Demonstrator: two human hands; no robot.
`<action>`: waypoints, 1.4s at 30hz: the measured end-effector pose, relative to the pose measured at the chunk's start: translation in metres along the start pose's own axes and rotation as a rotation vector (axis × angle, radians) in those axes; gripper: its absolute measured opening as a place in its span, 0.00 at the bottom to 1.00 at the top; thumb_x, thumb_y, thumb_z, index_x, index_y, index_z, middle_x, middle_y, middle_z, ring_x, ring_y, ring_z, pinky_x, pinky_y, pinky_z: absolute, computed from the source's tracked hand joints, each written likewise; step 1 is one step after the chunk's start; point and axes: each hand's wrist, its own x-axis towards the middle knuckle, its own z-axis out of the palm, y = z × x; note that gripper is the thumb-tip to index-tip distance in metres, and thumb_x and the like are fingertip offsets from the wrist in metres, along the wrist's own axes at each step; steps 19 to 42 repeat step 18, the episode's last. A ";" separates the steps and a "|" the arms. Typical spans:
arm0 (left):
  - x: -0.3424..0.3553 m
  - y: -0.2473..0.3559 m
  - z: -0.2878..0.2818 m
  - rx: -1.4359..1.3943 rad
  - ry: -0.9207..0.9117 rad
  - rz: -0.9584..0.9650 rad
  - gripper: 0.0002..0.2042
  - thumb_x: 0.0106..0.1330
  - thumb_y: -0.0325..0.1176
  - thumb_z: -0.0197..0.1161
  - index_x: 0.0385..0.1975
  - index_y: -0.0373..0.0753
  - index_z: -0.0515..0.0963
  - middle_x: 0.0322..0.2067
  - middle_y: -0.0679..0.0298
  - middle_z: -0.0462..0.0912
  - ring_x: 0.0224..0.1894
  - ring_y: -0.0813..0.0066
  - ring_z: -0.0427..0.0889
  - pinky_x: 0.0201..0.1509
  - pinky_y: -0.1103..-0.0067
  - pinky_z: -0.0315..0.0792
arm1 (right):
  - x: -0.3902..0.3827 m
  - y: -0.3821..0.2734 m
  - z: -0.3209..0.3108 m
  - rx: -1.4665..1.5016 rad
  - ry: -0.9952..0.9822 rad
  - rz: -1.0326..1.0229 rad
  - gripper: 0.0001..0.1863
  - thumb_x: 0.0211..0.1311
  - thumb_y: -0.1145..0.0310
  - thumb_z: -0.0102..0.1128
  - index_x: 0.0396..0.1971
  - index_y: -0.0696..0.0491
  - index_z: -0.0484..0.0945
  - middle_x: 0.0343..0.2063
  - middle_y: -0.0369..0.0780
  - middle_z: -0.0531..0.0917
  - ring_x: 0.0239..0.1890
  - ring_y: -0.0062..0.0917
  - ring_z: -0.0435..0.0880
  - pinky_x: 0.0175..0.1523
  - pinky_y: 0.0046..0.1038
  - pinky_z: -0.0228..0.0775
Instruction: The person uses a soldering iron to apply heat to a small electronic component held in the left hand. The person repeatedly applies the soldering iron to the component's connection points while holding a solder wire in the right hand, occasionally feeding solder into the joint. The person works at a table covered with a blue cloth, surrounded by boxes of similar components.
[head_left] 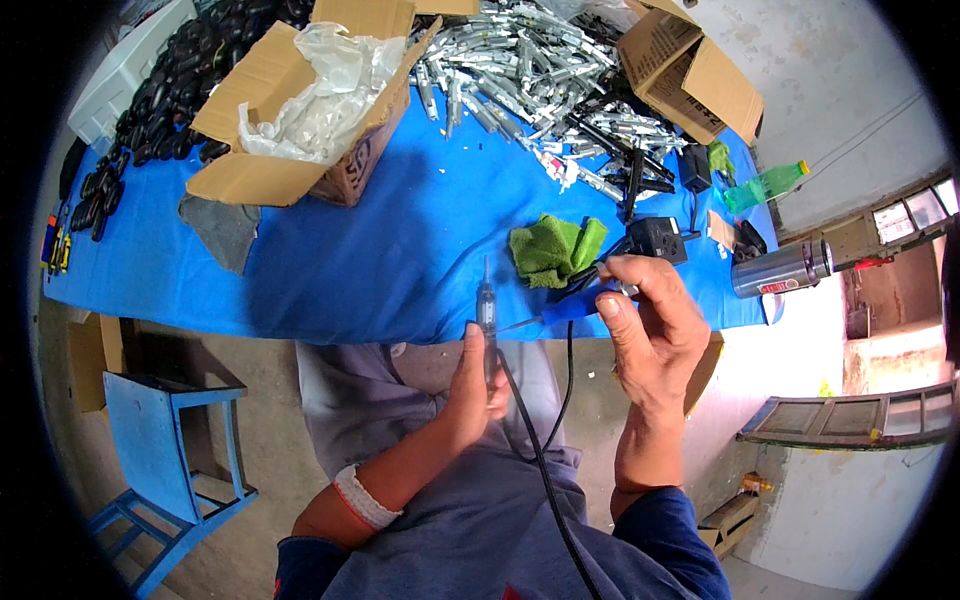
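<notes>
My left hand [470, 388] is closed around a slim grey pen-shaped device [487, 308], held upright with its thin metal tip upward. Between the thumb and fingers of my right hand [655, 335] is a blue-handled tool [577, 305] with a thin metal shaft. That shaft points left and reaches the side of the device; whether it touches cannot be made out. Just beyond the blue handle, a crumpled green cloth [556, 250] lies on the blue tablecloth [380, 270]. A black cable [540, 460] hangs between my hands and runs down over my lap.
A large pile of similar grey devices [530, 70] covers the far table, beside an open cardboard box [345, 165] with plastic wrapping. Black parts [190, 90] are heaped at left. A black power block [655, 240], green bottle [768, 187] and steel flask [780, 270] stand right. A blue stool [150, 440] is lower left.
</notes>
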 end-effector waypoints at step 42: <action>0.001 -0.001 -0.001 0.024 0.013 0.011 0.35 0.59 0.74 0.34 0.12 0.46 0.63 0.07 0.70 0.60 0.09 0.77 0.58 0.13 0.80 0.54 | 0.000 -0.005 -0.003 0.198 -0.044 0.164 0.16 0.54 0.77 0.65 0.45 0.53 0.79 0.42 0.44 0.82 0.44 0.29 0.81 0.48 0.24 0.70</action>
